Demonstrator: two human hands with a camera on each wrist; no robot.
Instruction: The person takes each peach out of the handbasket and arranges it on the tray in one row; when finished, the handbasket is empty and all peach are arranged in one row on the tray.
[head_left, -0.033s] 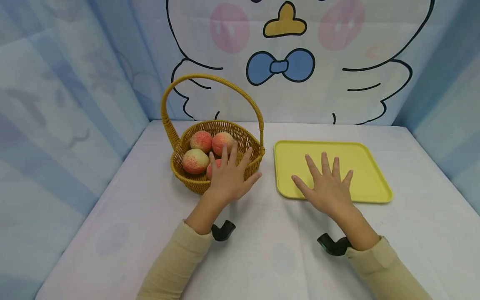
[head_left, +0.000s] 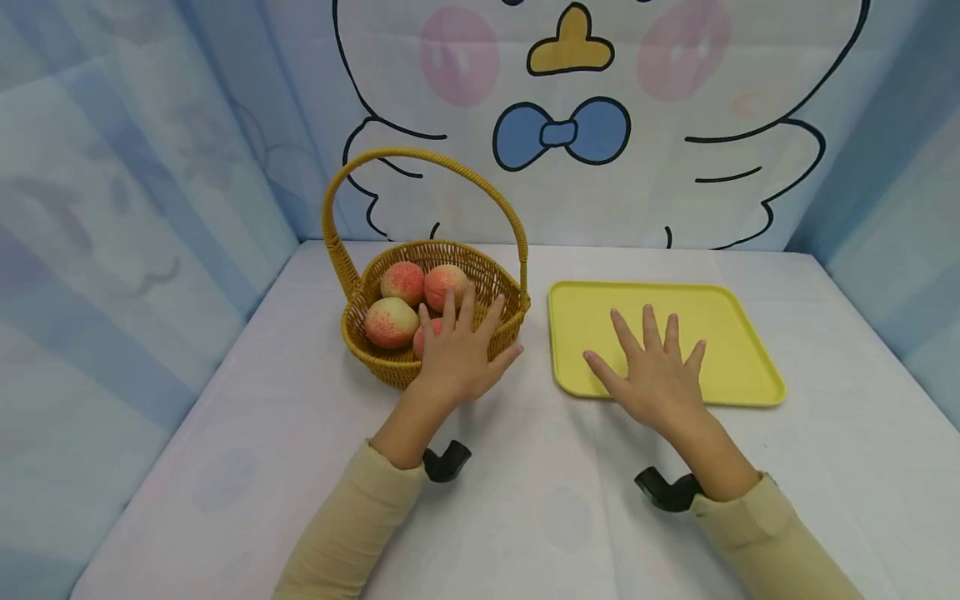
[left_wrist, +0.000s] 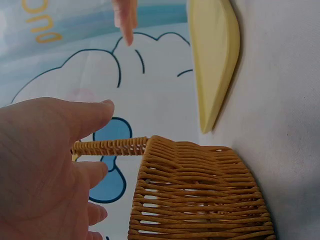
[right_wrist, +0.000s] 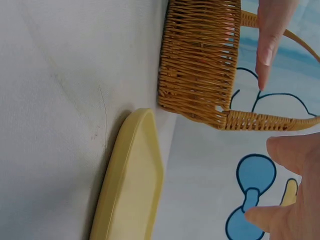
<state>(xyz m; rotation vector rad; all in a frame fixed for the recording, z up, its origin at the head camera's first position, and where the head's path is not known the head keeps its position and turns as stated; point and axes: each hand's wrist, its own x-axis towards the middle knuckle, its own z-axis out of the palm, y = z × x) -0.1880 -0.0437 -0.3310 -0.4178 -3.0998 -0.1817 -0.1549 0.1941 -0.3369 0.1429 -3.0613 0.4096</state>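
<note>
A brown wicker basket [head_left: 390, 369] with a tall arched handle [head_left: 431, 154] stands left of centre and holds several red-and-cream peaches [head_left: 392, 323]. My left hand [head_left: 457, 358], fingers spread, hovers over the basket's near right side and partly covers one peach. In the left wrist view the woven basket side [left_wrist: 195, 200] sits beyond that hand, whose fingers grip nothing. To the right lies a yellow rectangular tray [head_left: 720, 350] with a low rim. Over its near edge my right hand [head_left: 660, 383] is held with fingers splayed, holding nothing.
A white cloth covers the table [head_left: 525, 517]. Behind it hangs a backdrop with a cartoon figure and a blue bow tie [head_left: 558, 133]. Pale blue curtains [head_left: 112, 250] close off both sides. A black wrist mount [head_left: 447, 461] shows at each forearm.
</note>
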